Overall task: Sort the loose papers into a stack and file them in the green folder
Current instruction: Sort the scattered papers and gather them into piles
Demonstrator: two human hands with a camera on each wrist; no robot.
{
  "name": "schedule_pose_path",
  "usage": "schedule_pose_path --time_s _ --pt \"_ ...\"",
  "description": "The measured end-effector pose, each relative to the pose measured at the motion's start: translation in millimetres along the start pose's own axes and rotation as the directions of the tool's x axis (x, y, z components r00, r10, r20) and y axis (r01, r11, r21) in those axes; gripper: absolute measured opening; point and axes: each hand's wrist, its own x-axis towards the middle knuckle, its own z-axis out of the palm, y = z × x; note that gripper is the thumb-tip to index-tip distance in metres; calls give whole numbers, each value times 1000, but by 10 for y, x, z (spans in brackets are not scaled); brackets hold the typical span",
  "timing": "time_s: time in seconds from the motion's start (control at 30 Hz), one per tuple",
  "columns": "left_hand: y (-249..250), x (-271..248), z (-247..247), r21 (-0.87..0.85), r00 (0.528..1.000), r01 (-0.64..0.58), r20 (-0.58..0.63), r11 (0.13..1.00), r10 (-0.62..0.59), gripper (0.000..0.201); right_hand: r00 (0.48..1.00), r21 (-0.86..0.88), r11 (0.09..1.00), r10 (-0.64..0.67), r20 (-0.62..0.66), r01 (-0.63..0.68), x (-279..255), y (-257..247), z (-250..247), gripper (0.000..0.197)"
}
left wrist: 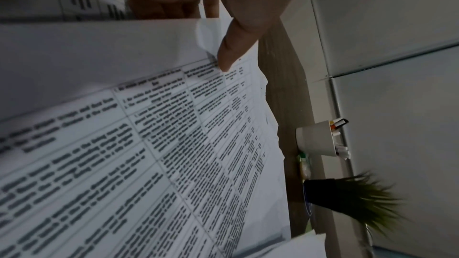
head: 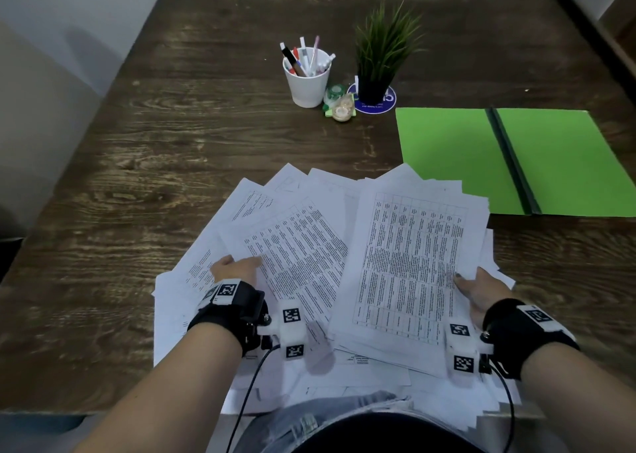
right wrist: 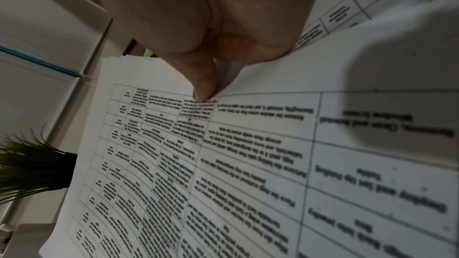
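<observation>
Lying open, seemingly empty: green folder (head: 447, 156).

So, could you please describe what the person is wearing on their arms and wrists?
Both forearms are bare, without sleeves. The left hand and right hand each have a black wrist strap carrying white blocks printed with black square marker codes. A thin black cable trails from each wrist mount toward the body.

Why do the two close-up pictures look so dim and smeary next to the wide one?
Head view: evenly lit, sharp papers, edges bowed by the wide lens. Left wrist view: dark, tilted, near text smeared, left hand blurred close up. Right wrist view: dim, a soft shadow blob at right, right hand out of focus.
</observation>
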Motion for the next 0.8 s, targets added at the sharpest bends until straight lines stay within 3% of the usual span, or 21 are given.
schedule_pose_path --time_s 0.07,0.2,0.3,0.4,0.5,0.63,0.8 --pt "-37 -32 23 45 998 -35 45 998 33 70 1000 -36 999 0 -8 -1 -75 -59 9 45" --pt "-141 -171 91 224 975 -200 142 954 171 50 1000 39 999 23 -10 -23 -129 -104 17 43" --pt "-138 -231 113 294 964 -262 132 919 233 63 1000 58 998 29 7 -29 -147 -120 17 46" --pt "-75 -181 40 298 968 -251 87 921 235 67 1000 -32 999 31 2 -30 5 -3 -15 55" --pt "2 -81 -92 283 952 -302 36 910 305 47 1000 -97 995 5 -11 -6 130 88 -47 46" --pt "127 69 -294 272 925 -368 9 889 380 35 999 -33 999 30 -17 -31 -182 -150 3 40" --pt "157 191 -483 193 920 -388 22 901 392 32 999 -12 1000 18 -32 -18 -107 -85 0 44"
